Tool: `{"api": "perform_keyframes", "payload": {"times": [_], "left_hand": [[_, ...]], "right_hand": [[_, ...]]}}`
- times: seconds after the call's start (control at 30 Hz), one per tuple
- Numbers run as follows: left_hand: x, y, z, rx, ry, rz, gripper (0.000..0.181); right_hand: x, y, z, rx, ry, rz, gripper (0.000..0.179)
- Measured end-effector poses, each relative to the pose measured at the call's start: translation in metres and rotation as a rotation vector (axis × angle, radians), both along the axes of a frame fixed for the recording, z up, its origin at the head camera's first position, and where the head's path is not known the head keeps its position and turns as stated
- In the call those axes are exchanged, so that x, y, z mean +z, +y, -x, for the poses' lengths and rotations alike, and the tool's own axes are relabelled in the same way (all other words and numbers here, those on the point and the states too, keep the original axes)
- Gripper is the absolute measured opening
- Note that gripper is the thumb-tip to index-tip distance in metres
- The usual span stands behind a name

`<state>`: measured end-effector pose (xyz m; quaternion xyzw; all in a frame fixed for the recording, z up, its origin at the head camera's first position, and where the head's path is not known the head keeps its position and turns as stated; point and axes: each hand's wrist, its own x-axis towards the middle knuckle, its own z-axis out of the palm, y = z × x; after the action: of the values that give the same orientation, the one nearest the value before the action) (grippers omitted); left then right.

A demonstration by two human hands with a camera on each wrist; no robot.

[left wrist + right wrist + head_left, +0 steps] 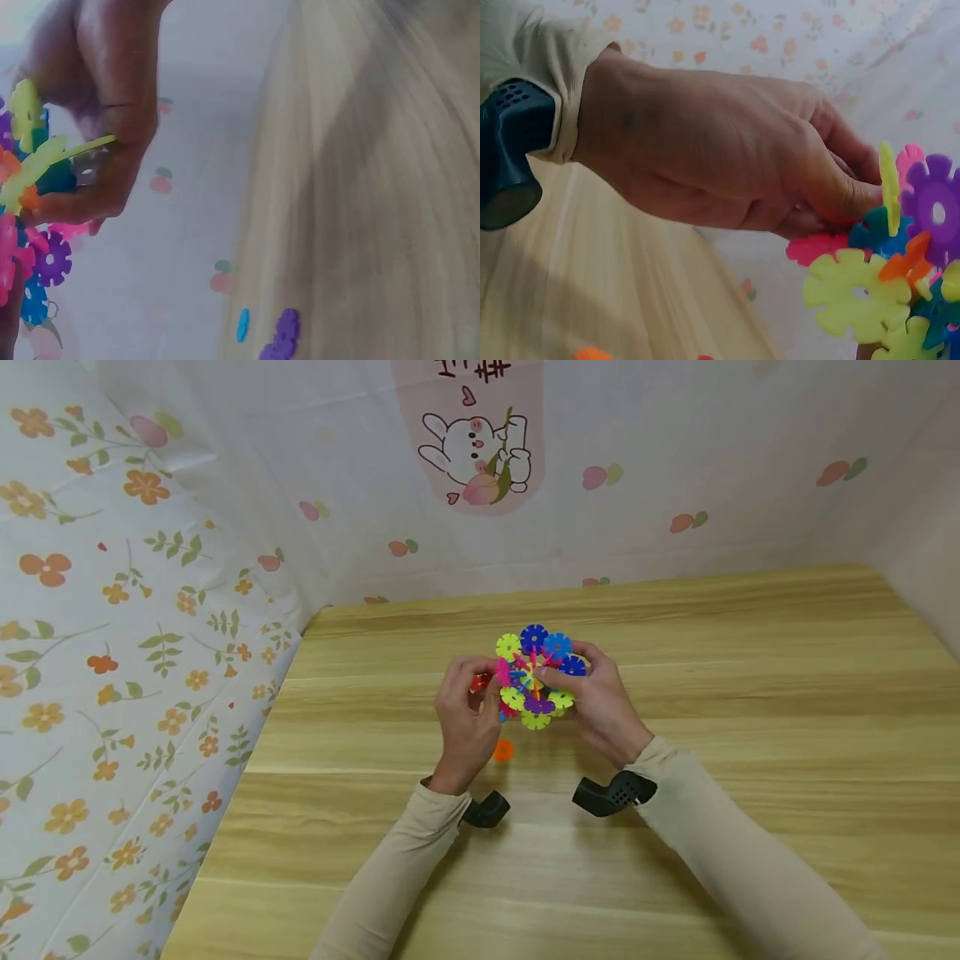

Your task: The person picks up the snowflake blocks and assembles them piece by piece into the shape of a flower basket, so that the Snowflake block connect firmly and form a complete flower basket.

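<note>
A rounded cluster of interlocking plastic snowflake discs [536, 718] in yellow, blue, purple, pink and orange is held up between both hands. My left hand [465, 718] pinches its left side beside a pink disc [503, 672]; the right wrist view shows this hand [720, 150], its thumb near a yellow disc [889, 191] seen edge-on. A red disc [477, 682] shows at the left fingers. My right hand [611, 702] grips the other side, thumb across the front, other fingers partly hidden behind. The left wrist view shows that hand [124, 75] curled around yellow discs.
A loose orange disc [502, 750] lies on the wood-grain table [750, 735] below the cluster. In the left wrist view, purple discs [285, 334] and a blue disc [243, 325] lie there too. Patterned cloth [637, 443] hangs behind and at the left.
</note>
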<state>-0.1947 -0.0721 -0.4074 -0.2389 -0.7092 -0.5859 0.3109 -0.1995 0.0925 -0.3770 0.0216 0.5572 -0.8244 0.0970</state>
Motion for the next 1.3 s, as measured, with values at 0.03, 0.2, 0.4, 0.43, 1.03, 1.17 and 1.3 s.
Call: {"api": "perform_keyframes", "payload": {"times": [0.03, 0.2, 0.4, 0.43, 1.03, 1.17, 1.3], "left_hand": [[0.001, 0.000, 0.000, -0.009, 0.002, -0.004, 0.009], [0.004, 0.001, 0.001, -0.003, -0.007, 0.004, 0.008], [0.014, 0.003, -0.006, 0.006, 0.004, 0.012, 0.009], [0.017, 0.004, -0.007, 0.013, 0.011, 0.015, 0.010], [0.009, -0.019, -0.004, -0.132, -0.314, 0.026, 0.023], [0.021, -0.016, -0.013, -0.280, -0.454, 0.050, 0.034], [0.018, -0.012, -0.014, -0.321, -0.543, 0.175, 0.040]], "right_hand": [[0.000, 0.000, -0.001, 0.002, 0.003, 0.009, 0.058], [0.004, -0.001, -0.003, 0.004, 0.017, 0.042, 0.053], [0.007, -0.003, -0.005, 0.033, -0.003, 0.095, 0.050], [0.007, -0.003, -0.005, 0.035, 0.001, 0.099, 0.049], [-0.011, 0.009, 0.003, 0.097, -0.034, 0.044, 0.058], [-0.020, 0.011, 0.004, 0.101, -0.019, 0.006, 0.058], [-0.028, 0.009, 0.003, 0.150, 0.026, -0.076, 0.054]]}}
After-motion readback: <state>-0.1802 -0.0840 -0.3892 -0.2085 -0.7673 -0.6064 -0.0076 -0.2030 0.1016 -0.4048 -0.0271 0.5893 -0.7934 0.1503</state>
